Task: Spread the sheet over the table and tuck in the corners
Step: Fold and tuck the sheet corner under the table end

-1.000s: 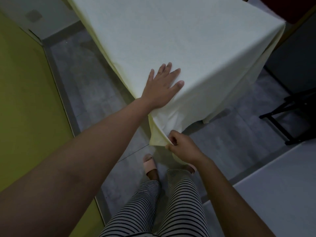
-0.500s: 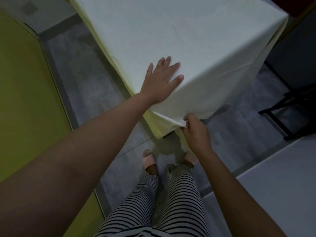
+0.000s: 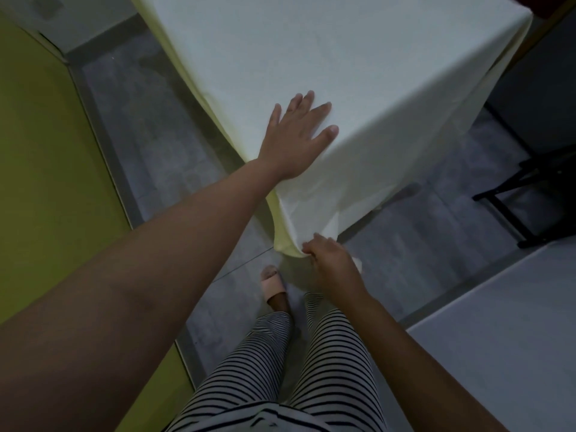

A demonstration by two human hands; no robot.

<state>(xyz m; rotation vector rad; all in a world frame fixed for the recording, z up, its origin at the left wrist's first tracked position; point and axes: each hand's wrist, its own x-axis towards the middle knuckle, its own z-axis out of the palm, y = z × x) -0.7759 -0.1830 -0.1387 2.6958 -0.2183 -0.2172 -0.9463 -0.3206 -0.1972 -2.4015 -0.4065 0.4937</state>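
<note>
The pale sheet (image 3: 358, 57) already lies spread over the counter, flat and nearly free of wrinkles on top, with its edges falling down the sides toward the grey floor (image 3: 156, 135). Of the counter itself nothing shows; only its shape under the cloth tells where the edges run.

The left hand (image 3: 296, 140) lies flat with fingers splayed, palm down on the sheet, right at the near corner. It grips nothing; it presses. Judging by its place, it serves as an anchor, so that the cloth on top does not slide or pucker while the hanging part is worked.

Below and nearer to the person, the right hand (image 3: 333, 265) is closed on the drooping point of the sheet, fingers curled over the hem at the lowest tip of the corner flap. Between the two hands the cloth runs down in a taut diagonal fold, which suggests the lower hand draws the surplus downward to shape a neat corner before pushing it under.

The step in hand seems to be the tuck at this corner: spreading looks done, tucking here is not yet finished. The far right corner (image 3: 520, 23) hangs loose in a plain drape; whether it is tucked cannot be told.

The person's striped trousers (image 3: 280, 369) and a pink slipper (image 3: 274, 283) stand just beneath the lower hand, close to the corner.
</note>
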